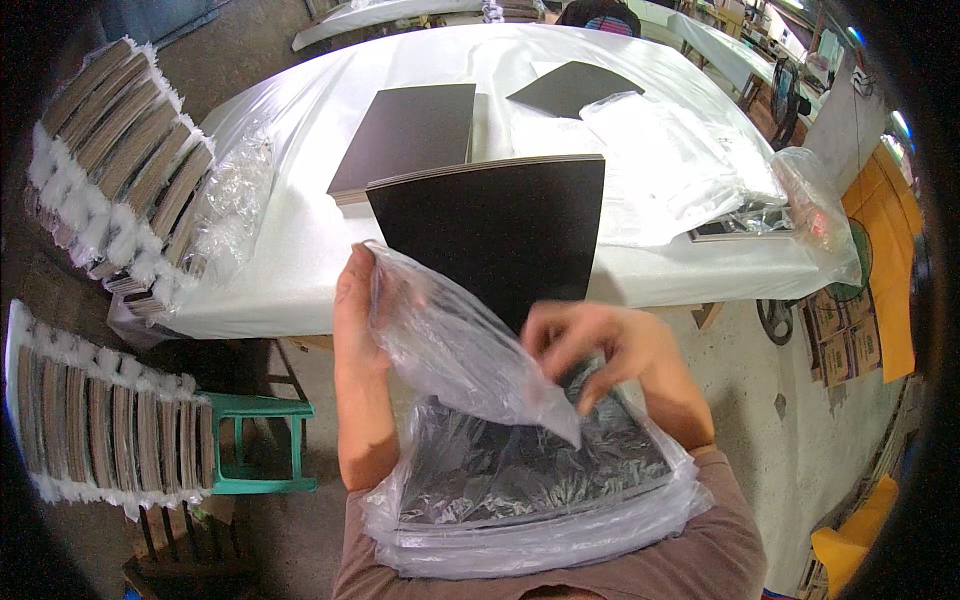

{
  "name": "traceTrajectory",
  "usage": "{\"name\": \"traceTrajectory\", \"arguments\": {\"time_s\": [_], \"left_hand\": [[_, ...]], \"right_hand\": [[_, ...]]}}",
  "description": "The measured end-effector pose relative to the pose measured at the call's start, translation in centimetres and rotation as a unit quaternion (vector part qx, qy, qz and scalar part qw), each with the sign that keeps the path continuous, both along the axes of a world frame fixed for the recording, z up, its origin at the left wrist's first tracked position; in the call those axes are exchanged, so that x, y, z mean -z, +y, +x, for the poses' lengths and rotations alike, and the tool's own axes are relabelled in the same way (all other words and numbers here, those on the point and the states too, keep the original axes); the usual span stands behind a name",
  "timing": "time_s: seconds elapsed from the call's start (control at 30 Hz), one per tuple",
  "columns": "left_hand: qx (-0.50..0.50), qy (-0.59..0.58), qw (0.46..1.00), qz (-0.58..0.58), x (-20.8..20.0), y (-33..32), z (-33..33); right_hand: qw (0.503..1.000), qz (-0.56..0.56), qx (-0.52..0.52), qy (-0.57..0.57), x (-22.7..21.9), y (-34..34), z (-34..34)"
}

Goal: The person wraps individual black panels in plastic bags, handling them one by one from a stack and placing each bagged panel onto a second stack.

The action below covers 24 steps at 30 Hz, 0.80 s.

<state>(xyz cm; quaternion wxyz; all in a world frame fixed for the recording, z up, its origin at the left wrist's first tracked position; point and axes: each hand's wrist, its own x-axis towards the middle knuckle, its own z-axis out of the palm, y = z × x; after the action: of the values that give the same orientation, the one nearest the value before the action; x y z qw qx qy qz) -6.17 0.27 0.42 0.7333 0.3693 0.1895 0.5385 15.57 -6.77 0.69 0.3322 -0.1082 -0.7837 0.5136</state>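
Observation:
A stack of thin black boards (497, 232) stands partly inside a clear plastic bag (470, 360), its lower end resting against my body. My left hand (356, 300) grips the bag's upper left edge and holds it up. My right hand (592, 345) pinches the bag's mouth on the right side, over the dark boards. The lower part of the stack (530, 470) shows through the crumpled plastic. The upper part of the boards sticks out bare above the bag.
A table under a white sheet (290, 250) carries a flat pile of dark boards (410, 135), a single dark board (575, 85) and loose clear bags (680, 170). Bagged bundles stand at the left (125, 150) and lower left (100, 425). A green stool (262, 445) stands below.

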Motion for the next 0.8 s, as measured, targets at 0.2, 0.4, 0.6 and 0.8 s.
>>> {"name": "traceTrajectory", "arguments": {"time_s": [0.2, 0.4, 0.6, 0.8], "left_hand": [[-0.22, 0.363, 0.796, 0.432, -0.2, -2.5, 2.2], [-0.142, 0.088, 0.984, 0.065, -1.4, -3.0, 2.5], [-0.238, 0.069, 0.962, 0.113, 4.2, 2.3, -5.8], [0.18, -0.325, 0.915, 0.157, 0.7, -0.4, -1.8]], "right_hand": [[0.957, 0.088, 0.274, -0.018, -0.8, 0.5, -2.1], [0.967, -0.137, 0.05, 0.207, 0.8, 0.5, -0.8], [0.929, -0.336, -0.112, 0.106, 1.0, -2.3, 0.6], [0.897, -0.405, 0.147, 0.102, 3.8, -0.6, 4.0]]}}
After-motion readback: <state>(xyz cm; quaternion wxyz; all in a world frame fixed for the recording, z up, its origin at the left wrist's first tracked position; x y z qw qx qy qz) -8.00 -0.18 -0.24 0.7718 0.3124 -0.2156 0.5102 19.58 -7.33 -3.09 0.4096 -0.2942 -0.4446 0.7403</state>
